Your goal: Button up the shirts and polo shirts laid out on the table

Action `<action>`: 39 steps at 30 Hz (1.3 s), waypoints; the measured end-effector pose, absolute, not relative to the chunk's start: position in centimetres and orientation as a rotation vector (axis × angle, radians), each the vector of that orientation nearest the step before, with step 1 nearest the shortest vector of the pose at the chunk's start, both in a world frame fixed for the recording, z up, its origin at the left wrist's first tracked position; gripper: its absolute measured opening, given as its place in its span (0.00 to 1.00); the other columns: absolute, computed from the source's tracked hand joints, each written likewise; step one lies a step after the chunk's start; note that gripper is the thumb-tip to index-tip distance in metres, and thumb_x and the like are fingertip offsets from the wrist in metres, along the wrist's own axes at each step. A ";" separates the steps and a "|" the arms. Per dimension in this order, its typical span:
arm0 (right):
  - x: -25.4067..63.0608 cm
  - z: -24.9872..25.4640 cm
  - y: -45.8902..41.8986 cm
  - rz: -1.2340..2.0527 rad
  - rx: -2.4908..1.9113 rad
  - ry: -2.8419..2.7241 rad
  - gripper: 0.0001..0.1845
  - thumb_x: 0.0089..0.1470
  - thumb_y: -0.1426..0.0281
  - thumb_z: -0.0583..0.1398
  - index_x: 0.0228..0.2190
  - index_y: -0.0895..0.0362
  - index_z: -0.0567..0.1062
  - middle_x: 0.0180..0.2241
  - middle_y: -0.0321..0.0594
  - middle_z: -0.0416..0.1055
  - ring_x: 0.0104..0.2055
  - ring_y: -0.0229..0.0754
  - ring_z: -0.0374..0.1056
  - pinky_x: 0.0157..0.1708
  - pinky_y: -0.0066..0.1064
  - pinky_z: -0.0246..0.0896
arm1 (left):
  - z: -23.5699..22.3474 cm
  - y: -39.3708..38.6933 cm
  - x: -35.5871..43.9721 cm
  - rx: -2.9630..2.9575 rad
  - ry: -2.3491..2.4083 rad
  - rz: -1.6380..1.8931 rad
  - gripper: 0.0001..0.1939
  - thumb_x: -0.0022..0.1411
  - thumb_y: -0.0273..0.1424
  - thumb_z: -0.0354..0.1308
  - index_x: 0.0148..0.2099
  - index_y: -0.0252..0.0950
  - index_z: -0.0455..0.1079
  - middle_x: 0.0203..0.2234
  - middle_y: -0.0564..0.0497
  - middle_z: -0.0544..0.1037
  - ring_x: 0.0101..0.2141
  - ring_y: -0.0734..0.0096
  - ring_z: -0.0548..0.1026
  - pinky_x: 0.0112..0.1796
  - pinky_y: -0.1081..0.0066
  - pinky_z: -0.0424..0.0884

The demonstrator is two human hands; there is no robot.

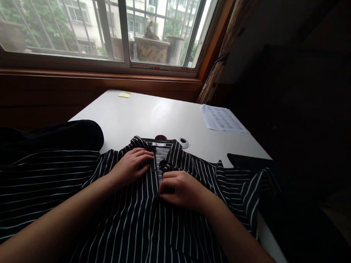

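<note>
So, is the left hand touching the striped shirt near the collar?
Touching. The head view shows the left hand lying flat on the striped shirt, fingers spread on the cloth beside the collar.

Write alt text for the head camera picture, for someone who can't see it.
Two bare hands rest on a black shirt with white stripes spread on a white table: the left hand lies flat beside the collar, the right hand pinches the front placket. Behind are a sheet of paper, a yellow sticky note and a barred window.
</note>
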State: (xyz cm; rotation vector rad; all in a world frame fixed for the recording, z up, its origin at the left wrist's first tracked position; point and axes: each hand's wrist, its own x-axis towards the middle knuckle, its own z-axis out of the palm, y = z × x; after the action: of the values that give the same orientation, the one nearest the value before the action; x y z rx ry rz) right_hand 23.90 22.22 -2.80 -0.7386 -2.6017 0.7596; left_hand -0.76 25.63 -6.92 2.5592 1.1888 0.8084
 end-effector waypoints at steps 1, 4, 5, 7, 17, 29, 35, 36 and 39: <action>24.0 -2.7 22.2 0.768 -0.734 -2.592 0.05 0.54 0.75 0.64 0.29 0.54 0.79 0.31 0.34 0.73 0.31 0.36 0.69 0.32 0.29 0.63 | -6.7 25.5 -0.8 2.549 1.185 0.839 0.15 0.64 0.28 0.58 0.53 0.43 0.73 0.53 0.49 0.76 0.55 0.58 0.70 0.58 0.50 0.66; 24.1 -2.2 22.3 0.812 -0.716 -2.561 0.05 0.55 0.75 0.63 0.31 0.54 0.79 0.32 0.35 0.73 0.32 0.36 0.69 0.33 0.29 0.64 | -5.5 24.8 -0.8 2.501 1.073 0.912 0.13 0.66 0.29 0.57 0.51 0.44 0.74 0.52 0.49 0.76 0.53 0.59 0.70 0.55 0.53 0.67; 24.2 -2.0 22.3 0.822 -0.708 -2.555 0.04 0.56 0.74 0.63 0.31 0.54 0.79 0.32 0.35 0.73 0.32 0.36 0.70 0.33 0.29 0.65 | -5.0 24.5 -0.8 2.484 0.986 0.899 0.11 0.66 0.29 0.56 0.49 0.43 0.75 0.50 0.49 0.76 0.52 0.60 0.70 0.54 0.55 0.68; 24.3 -1.7 22.3 0.823 -0.700 -2.550 0.04 0.56 0.73 0.63 0.32 0.54 0.80 0.32 0.35 0.73 0.33 0.36 0.70 0.34 0.30 0.66 | -4.0 24.0 -0.7 2.451 0.790 0.796 0.09 0.67 0.31 0.57 0.47 0.43 0.76 0.45 0.50 0.78 0.48 0.62 0.72 0.51 0.58 0.70; 24.2 -1.5 22.0 0.701 -0.684 -2.575 0.06 0.56 0.74 0.62 0.32 0.53 0.79 0.32 0.36 0.73 0.33 0.37 0.69 0.33 0.32 0.65 | -3.4 23.5 -0.3 2.359 0.504 0.455 0.11 0.62 0.40 0.64 0.45 0.43 0.78 0.38 0.50 0.79 0.42 0.64 0.75 0.47 0.63 0.71; 23.3 -2.2 21.8 0.486 -0.549 -2.543 0.07 0.59 0.72 0.61 0.29 0.56 0.77 0.29 0.37 0.71 0.30 0.36 0.67 0.30 0.31 0.62 | -4.1 24.2 -0.6 2.131 0.421 0.544 0.08 0.66 0.33 0.61 0.37 0.34 0.78 0.32 0.48 0.78 0.38 0.67 0.75 0.42 0.69 0.69; 23.0 -2.6 21.7 0.311 -0.562 -2.529 0.08 0.60 0.73 0.59 0.28 0.56 0.75 0.28 0.37 0.70 0.31 0.38 0.66 0.34 0.35 0.63 | -4.2 24.0 -0.5 2.136 0.449 0.618 0.09 0.66 0.32 0.60 0.36 0.33 0.76 0.32 0.47 0.77 0.36 0.69 0.74 0.39 0.70 0.70; 23.0 -2.6 21.7 0.330 -0.570 -2.515 0.07 0.60 0.73 0.59 0.29 0.56 0.74 0.30 0.38 0.71 0.33 0.39 0.67 0.35 0.35 0.64 | -4.2 23.9 -0.6 2.139 0.458 0.622 0.09 0.66 0.33 0.60 0.36 0.33 0.77 0.33 0.47 0.77 0.35 0.69 0.74 0.39 0.70 0.70; 23.1 -2.8 21.9 0.508 -0.575 -2.444 0.03 0.59 0.75 0.60 0.33 0.56 0.74 0.40 0.41 0.74 0.43 0.40 0.69 0.43 0.35 0.67 | -4.4 24.0 -0.7 2.155 0.487 0.612 0.09 0.66 0.33 0.60 0.37 0.33 0.77 0.33 0.47 0.76 0.34 0.70 0.74 0.37 0.71 0.69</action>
State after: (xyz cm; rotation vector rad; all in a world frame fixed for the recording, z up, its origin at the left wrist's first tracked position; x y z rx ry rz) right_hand 23.10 21.88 -2.83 -0.5752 -2.4443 0.5080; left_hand -0.66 23.95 -4.36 2.1553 0.4870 0.6122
